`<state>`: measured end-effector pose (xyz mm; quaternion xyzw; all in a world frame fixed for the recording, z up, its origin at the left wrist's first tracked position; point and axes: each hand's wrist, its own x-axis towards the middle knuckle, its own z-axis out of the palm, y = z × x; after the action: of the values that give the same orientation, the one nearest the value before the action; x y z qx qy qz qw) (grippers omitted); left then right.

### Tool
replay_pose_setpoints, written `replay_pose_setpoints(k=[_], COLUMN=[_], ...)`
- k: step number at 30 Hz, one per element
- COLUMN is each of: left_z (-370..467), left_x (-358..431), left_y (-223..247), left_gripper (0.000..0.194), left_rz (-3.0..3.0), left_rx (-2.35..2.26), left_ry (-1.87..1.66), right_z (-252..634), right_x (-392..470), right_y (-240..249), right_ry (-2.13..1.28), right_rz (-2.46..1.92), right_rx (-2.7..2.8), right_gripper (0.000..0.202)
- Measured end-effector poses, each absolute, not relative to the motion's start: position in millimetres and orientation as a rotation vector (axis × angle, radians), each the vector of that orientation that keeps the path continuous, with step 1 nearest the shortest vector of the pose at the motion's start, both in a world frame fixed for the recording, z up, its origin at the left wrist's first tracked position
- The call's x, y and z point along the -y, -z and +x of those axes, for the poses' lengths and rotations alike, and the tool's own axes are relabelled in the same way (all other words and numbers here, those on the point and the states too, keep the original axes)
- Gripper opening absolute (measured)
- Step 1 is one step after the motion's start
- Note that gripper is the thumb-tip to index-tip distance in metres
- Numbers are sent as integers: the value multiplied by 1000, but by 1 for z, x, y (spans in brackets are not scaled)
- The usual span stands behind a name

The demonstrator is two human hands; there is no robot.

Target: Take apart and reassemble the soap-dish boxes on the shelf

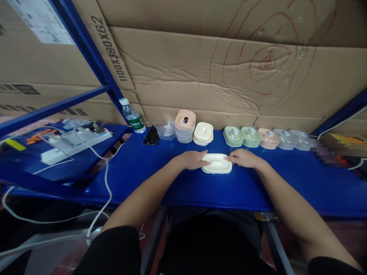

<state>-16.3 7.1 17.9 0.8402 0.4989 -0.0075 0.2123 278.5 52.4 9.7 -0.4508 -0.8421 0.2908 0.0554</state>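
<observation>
A cream, shallow plastic piece with a rounded rectangular rim and a raised middle [217,163], perhaps a box base or lid, lies low over the blue table in front of me. My left hand [192,159] grips its left end, thumb on top and fingers toward the far edge. At the right end, my right hand [243,158] pinches the rim in the same way. Just behind it sits a short stack of similar cream pieces [203,133]. Left of that stands a stack of clear containers [184,136] topped by a peach frame with a slot [185,120].
Along the back right stand green boxes [233,136], a peach box [268,138] and greyish clear boxes [285,139]. Clear round lids [165,131], a phone [150,136] and a water bottle [132,116] are at back left. A power strip [77,147] trails white cables.
</observation>
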Motion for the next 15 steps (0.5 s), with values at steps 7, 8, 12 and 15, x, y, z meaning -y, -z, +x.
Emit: replay_pose_setpoints(k=[7,8,12,15], left_z=[-17,-19,-34,-52], left_x=[-11,-12,-19,-27], left_y=[-21,-24,-36,-37], left_gripper=[65,59,37,32], left_rz=[2414,2406,2334,2235], left_rx=[-1472,-1534,-1846,-2055], left_ry=[-142,-271,-891,-1230], right_z=[270,270,272,271], right_x=[-47,-47,-49,-48], right_y=[-11,-10,-9,-10], right_ry=[-859,-862,-843,-852], right_rz=[-1348,-1354,-1366,-1365], right_rx=[2635,2635,2648,2643], right_gripper=[62,63,65,65])
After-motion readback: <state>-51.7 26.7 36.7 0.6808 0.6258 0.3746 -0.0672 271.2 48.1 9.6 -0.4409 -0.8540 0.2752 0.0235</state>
